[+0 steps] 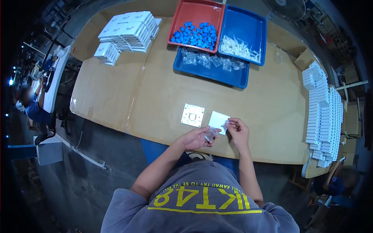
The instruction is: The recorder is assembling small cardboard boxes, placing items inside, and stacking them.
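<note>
My left hand (pixel 196 139) is closed around a small clear plastic bag (pixel 211 134), close to the table's front edge. Just right of it, my right hand (pixel 239 133) has its thumb and fingertips pinched together; a small whitish or clear bit shows at the tips, too small to name. Between and beyond both hands lies a plain white square plate (pixel 218 119) on the cardboard-covered table. To its left rests a second white square plate (pixel 192 115), with a round opening and several small holes.
A red tray (pixel 173 23) of blue parts and a blue tray (pixel 248 23) of thin white pieces overlap another blue tray (pixel 217 79) holding clear bags. White boxes (pixel 126 31) are piled far left; stacked white pieces (pixel 322 112) line the right edge. Other people sit at both sides.
</note>
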`<state>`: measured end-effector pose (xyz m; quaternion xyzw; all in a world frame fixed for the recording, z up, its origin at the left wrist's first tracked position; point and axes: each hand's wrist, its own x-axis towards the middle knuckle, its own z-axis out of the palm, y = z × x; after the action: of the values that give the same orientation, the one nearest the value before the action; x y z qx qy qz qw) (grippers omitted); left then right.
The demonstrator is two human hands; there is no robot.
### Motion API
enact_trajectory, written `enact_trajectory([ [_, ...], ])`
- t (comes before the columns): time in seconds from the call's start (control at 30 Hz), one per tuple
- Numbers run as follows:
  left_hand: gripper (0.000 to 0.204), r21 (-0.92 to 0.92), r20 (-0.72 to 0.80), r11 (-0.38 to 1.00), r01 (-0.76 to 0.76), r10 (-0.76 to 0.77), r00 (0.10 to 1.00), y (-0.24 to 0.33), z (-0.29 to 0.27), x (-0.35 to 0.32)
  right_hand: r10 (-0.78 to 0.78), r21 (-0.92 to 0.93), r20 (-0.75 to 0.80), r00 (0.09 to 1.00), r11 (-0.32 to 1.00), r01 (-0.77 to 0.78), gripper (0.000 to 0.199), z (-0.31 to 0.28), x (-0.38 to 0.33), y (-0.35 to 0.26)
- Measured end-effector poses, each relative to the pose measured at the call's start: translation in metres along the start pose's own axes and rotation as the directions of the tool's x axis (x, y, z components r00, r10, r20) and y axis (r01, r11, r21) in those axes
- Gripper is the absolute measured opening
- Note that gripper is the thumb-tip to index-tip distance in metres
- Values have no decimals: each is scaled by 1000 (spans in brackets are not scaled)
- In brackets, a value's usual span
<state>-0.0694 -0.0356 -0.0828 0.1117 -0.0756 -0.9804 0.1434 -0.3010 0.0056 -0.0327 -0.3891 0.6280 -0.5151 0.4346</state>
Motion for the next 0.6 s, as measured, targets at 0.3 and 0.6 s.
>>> enact_trajectory([
  [0.3, 52, 111, -43, 993, -41, 46, 998, -10, 6, -4, 45, -150, 287, 957, 989, -1, 10, -15, -5, -53],
  [0.6, 39, 209, -66, 969, -132, 149, 987, -16, 1, -3, -69, -311, 667, 742, 879, 361, 14, 8, 6, -59],
])
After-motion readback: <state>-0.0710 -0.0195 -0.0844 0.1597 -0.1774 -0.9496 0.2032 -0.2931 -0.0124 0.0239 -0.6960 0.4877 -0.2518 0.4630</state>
